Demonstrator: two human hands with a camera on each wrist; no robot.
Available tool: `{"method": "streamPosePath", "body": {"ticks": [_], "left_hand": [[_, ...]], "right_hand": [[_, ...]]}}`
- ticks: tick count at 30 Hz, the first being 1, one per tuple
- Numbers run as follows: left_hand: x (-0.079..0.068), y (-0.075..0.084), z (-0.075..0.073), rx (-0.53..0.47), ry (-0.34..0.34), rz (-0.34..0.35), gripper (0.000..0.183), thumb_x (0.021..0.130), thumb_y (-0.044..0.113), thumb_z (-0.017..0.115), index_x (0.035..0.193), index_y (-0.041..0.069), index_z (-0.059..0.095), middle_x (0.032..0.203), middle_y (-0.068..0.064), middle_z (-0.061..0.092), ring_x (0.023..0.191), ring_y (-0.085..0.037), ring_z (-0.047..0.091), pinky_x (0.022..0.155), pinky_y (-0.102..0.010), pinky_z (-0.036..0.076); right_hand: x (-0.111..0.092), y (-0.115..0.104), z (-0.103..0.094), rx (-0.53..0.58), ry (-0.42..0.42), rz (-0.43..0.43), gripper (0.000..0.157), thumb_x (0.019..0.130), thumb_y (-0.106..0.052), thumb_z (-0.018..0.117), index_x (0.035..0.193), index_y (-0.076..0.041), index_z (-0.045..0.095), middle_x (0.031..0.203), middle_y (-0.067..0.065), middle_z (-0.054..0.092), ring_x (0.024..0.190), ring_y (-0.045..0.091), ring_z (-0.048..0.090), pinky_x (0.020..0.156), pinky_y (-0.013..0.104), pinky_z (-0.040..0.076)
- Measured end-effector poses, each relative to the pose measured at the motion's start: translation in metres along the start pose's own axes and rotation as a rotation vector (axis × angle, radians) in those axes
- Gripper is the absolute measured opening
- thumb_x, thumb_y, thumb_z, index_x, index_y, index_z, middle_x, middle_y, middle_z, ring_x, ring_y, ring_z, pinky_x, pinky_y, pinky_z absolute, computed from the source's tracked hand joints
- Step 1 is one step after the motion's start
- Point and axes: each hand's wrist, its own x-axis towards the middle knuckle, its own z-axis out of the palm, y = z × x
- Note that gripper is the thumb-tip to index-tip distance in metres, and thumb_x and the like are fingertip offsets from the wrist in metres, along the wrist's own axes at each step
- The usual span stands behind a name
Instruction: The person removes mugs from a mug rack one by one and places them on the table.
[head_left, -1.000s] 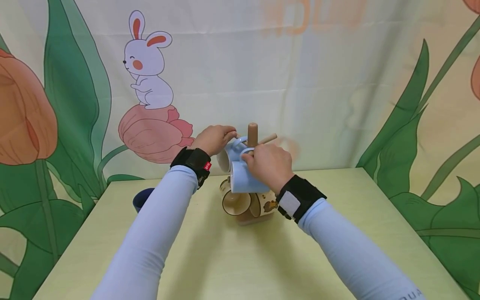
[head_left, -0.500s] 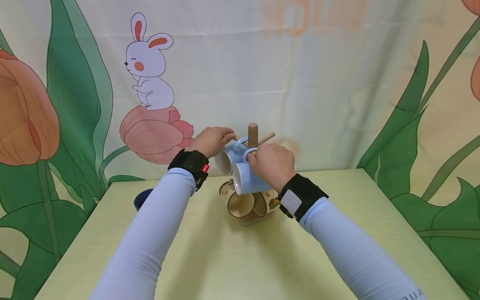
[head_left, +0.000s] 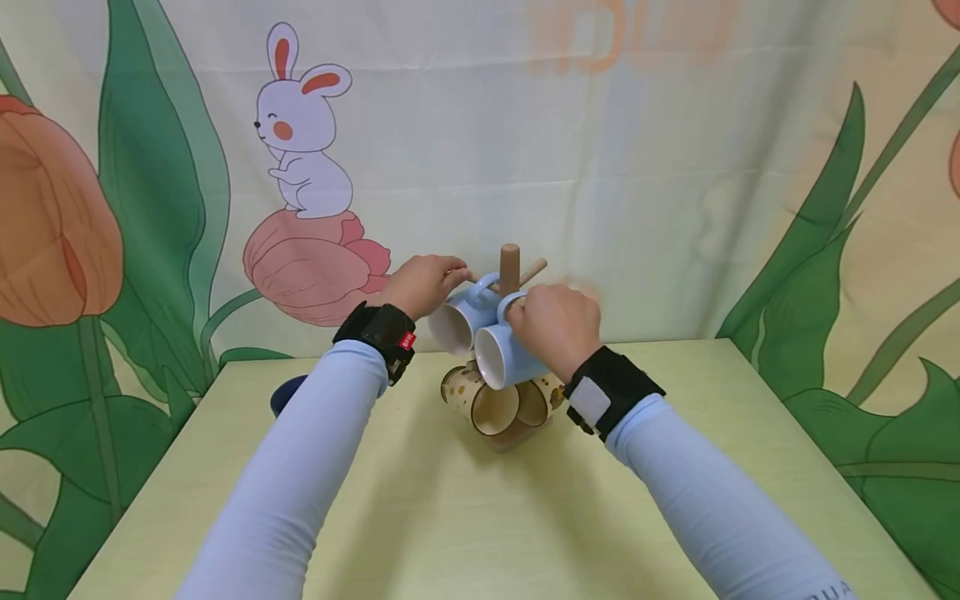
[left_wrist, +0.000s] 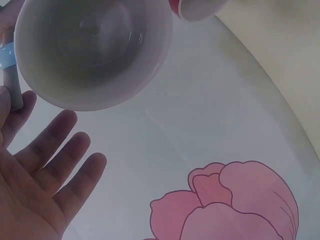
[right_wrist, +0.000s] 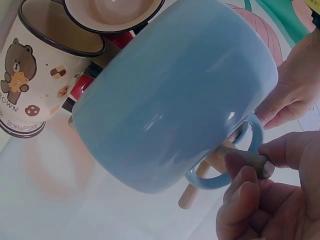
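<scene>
A wooden mug tree (head_left: 510, 260) stands toward the back of the table, with mugs hanging on its pegs. My left hand (head_left: 422, 285) pinches the end of a left peg (left_wrist: 15, 95) between thumb and index finger, the other fingers spread. That peg carries a light blue mug (head_left: 457, 323). My right hand (head_left: 558, 325) pinches the tip of a front peg (right_wrist: 255, 162), which runs through the handle of another light blue mug (head_left: 510, 357). Below hang cream mugs with dark rims, one (head_left: 491, 404) under the front blue mug and one with a bear print (right_wrist: 42, 62).
A dark blue cup (head_left: 285, 393) stands at the table's left, partly behind my left forearm. Another peg (head_left: 534, 269) points to the back right. A printed cloth (head_left: 637, 167) hangs right behind the table (head_left: 480, 517).
The mug tree has turned a little: the front blue mug and lower cream mugs shifted right, their openings facing me more, and the back peg shifted left. My right hand moved slightly right.
</scene>
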Motion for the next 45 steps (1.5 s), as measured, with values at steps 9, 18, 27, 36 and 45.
{"method": "streamPosePath", "body": {"ticks": [9,18,27,36,45], "left_hand": [[-0.003,0.001,0.000,-0.024,-0.010,-0.017,0.038,0.106,0.033,0.048,0.132,0.009,0.061,0.127,-0.013,0.064,0.118,-0.031,0.059,0.103,-0.046,0.044],[-0.005,0.003,0.000,-0.020,-0.007,-0.022,0.039,0.106,0.034,0.048,0.132,0.008,0.061,0.126,-0.014,0.064,0.118,-0.032,0.059,0.103,-0.046,0.044],[-0.008,0.007,0.000,-0.024,-0.009,-0.025,0.039,0.105,0.035,0.048,0.130,0.007,0.061,0.124,-0.014,0.065,0.116,-0.031,0.059,0.103,-0.045,0.044],[-0.009,0.006,0.001,-0.011,0.006,-0.005,0.038,0.106,0.034,0.048,0.127,0.006,0.063,0.120,-0.013,0.066,0.113,-0.030,0.060,0.101,-0.044,0.046],[-0.011,0.007,0.002,-0.004,0.011,-0.002,0.037,0.105,0.034,0.048,0.124,0.006,0.064,0.116,-0.012,0.067,0.107,-0.027,0.061,0.097,-0.042,0.048]], "right_hand": [[0.003,0.005,0.000,0.007,0.020,0.003,0.043,0.096,-0.032,0.051,0.059,-0.012,0.056,0.065,0.007,0.059,0.063,0.025,0.059,0.050,0.037,0.043],[0.005,0.011,0.000,0.038,0.018,0.018,0.042,0.096,-0.030,0.050,0.058,-0.012,0.052,0.066,0.008,0.055,0.063,0.026,0.056,0.049,0.037,0.040],[0.008,0.018,-0.001,0.049,0.002,0.019,0.043,0.099,-0.032,0.047,0.063,-0.011,0.056,0.073,0.010,0.060,0.068,0.027,0.059,0.054,0.042,0.045],[0.010,0.025,0.000,0.056,-0.015,0.012,0.042,0.101,-0.033,0.045,0.068,-0.011,0.059,0.075,0.009,0.060,0.069,0.027,0.058,0.055,0.041,0.045],[0.014,0.031,0.001,0.067,-0.017,-0.008,0.042,0.103,-0.034,0.045,0.072,-0.010,0.061,0.076,0.010,0.061,0.070,0.028,0.058,0.057,0.042,0.045]]}}
